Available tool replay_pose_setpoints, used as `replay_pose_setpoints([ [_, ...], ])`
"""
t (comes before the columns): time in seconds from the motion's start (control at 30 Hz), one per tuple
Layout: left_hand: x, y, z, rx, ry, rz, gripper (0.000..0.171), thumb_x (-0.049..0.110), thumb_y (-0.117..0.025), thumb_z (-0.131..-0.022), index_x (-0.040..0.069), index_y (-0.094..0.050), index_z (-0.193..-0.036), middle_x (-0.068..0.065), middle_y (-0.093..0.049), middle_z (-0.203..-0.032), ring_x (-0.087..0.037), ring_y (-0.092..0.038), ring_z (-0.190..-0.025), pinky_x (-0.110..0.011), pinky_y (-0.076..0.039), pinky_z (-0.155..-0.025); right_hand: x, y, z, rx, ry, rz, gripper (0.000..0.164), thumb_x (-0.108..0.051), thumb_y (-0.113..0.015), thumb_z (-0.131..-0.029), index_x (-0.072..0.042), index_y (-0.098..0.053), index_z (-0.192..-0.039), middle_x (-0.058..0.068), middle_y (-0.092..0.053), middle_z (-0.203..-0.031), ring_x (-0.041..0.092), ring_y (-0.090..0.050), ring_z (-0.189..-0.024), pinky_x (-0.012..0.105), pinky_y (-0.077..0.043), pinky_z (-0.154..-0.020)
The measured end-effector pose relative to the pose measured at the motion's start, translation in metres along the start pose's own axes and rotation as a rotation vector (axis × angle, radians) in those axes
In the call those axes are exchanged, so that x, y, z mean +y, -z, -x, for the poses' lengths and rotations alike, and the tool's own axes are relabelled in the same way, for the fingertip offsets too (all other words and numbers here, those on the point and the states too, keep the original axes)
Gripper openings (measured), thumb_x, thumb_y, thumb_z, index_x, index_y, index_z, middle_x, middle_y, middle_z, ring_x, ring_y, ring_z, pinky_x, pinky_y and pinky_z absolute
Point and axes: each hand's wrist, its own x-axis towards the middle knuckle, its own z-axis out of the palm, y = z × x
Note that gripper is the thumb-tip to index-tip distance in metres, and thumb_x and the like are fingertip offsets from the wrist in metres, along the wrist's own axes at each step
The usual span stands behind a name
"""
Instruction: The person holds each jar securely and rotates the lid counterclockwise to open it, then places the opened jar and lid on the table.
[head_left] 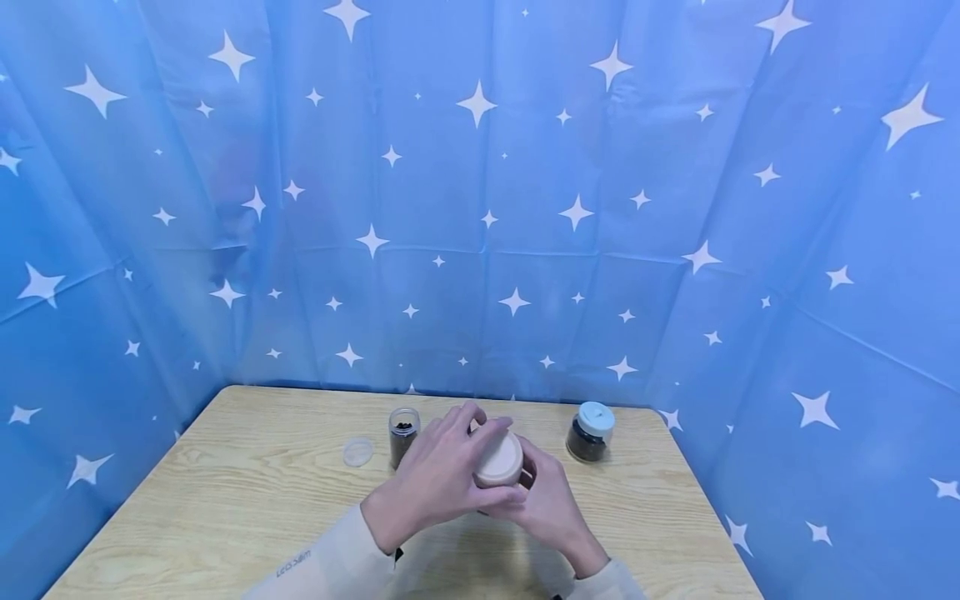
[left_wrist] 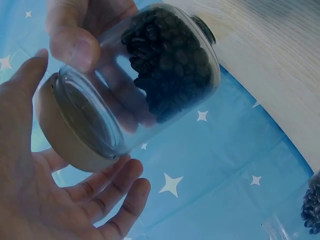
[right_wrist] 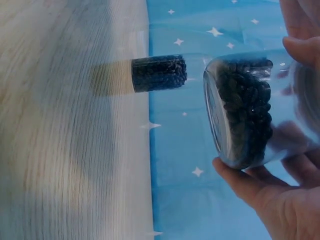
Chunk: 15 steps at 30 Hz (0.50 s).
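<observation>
A clear glass jar (left_wrist: 170, 65), partly filled with dark beans that look like coffee beans, is held tilted above the table between both hands. Its pale beige lid (head_left: 501, 462) sits on the mouth. My left hand (head_left: 438, 479) spans the lid, thumb on the near side and fingers on the far side. The jar's body is gripped by my right hand (head_left: 551, 507), its fingers curled round the glass in the right wrist view. Beans (right_wrist: 245, 112) lie heaped toward the jar's base.
To the left stands a lidless glass jar (head_left: 403, 446) with dark contents, beside a clear round lid (head_left: 357, 452) lying flat. A jar with a light blue lid (head_left: 592, 429) is at the back right. Behind the wooden table (head_left: 247, 492) hangs a blue star-patterned curtain (head_left: 450, 208).
</observation>
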Motion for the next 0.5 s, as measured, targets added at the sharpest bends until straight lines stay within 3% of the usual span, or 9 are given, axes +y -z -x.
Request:
replay_pose_setpoints([
  [0.1, -0.004, 0.002, 0.000, -0.039, -0.037, 0.049, 0.090, 0.082, -0.085, -0.092, 0.032, -0.063, -0.164, -0.002, -0.067, -0.147, -0.018, -0.072, -0.122, -0.042, -0.064, -0.095, 0.001, 0.002, 0.000, -0.004, -0.007, 0.016, 0.080, -0.021, -0.107, -0.083, -0.019, -0.069, -0.154, 0.009, -0.079, -0.143, 0.015, -0.077, -0.130, 0.028, -0.064, -0.111],
  [0.23, -0.011, 0.005, 0.000, -0.080, -0.152, 0.120, 0.087, 0.075, -0.086, -0.096, 0.036, -0.058, -0.168, -0.005, -0.061, -0.165, -0.026, -0.069, -0.144, -0.051, -0.064, -0.110, 0.001, 0.005, -0.001, -0.005, -0.020, 0.027, 0.078, -0.024, -0.107, -0.084, -0.020, -0.070, -0.153, 0.008, -0.078, -0.142, 0.017, -0.077, -0.131, 0.030, -0.064, -0.112],
  [0.37, -0.017, 0.007, -0.001, -0.098, -0.256, 0.136, 0.078, 0.070, -0.081, -0.102, 0.037, -0.057, -0.169, -0.005, -0.056, -0.173, -0.028, -0.060, -0.159, -0.054, -0.060, -0.123, 0.003, 0.010, -0.002, -0.019, -0.029, 0.008, 0.076, -0.023, -0.108, -0.084, -0.021, -0.071, -0.150, 0.008, -0.078, -0.140, 0.015, -0.078, -0.129, 0.029, -0.064, -0.111],
  [0.5, -0.021, 0.009, -0.002, -0.112, -0.305, 0.131, 0.073, 0.068, -0.078, -0.106, 0.038, -0.057, -0.170, -0.004, -0.053, -0.177, -0.028, -0.056, -0.164, -0.056, -0.057, -0.127, 0.004, 0.014, -0.002, -0.046, -0.043, -0.006, 0.073, -0.024, -0.107, -0.085, -0.025, -0.071, -0.148, 0.008, -0.078, -0.140, 0.013, -0.077, -0.128, 0.026, -0.063, -0.109],
])
